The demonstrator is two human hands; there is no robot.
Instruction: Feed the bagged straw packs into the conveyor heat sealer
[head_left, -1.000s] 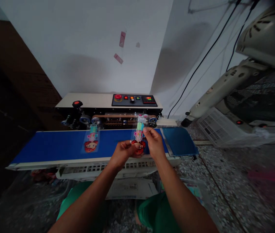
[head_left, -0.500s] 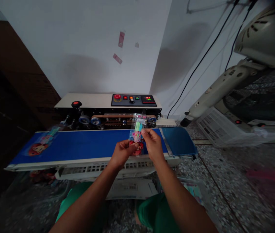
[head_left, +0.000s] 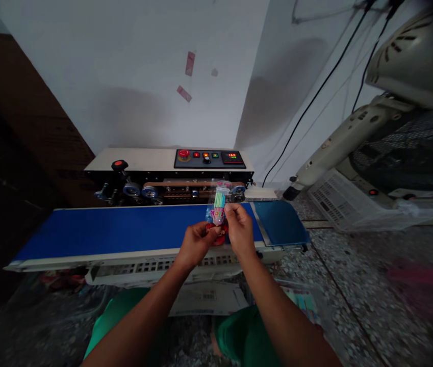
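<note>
Pale wall [head_left: 143, 61] ahead of us, w/ 2 pink strips [head_left: 189, 63] stuck on it; brown cardboard [head_left: 44, 117] far L, speckled floor [head_left: 338, 290] lower R. Agst the wall sits a machine [head_left: 135, 159] w/ ctrl panel [head_left: 197, 163]: red knob [head_left: 184, 155], lit btns, digital display [head_left: 232, 157]. Blue belt [head_left: 105, 229] runs along its front, w/ a darker blue plate [head_left: 281, 224] at the R end. Our clear packet [head_left: 218, 213] is over the belt's R part, top end up by the brown band [head_left: 170, 184]; can't tell if it touches either. Thru the film: pale green + blue sticks, pink lettering, red pic at bottom. L hand [head_left: 198, 242] grips the lower end, thumb over the pic; R hand [head_left: 240, 227] pinches the R edge approx. midway up. Below the belt: white slotted basket [head_left: 124, 277], partly hidden by our L forearm. Next to our R forearm, more pastel sticks [head_left: 304, 300], partly blocked. Farther R, white crate [head_left: 327, 209] + grey jointed arm [head_left: 338, 137].
</note>
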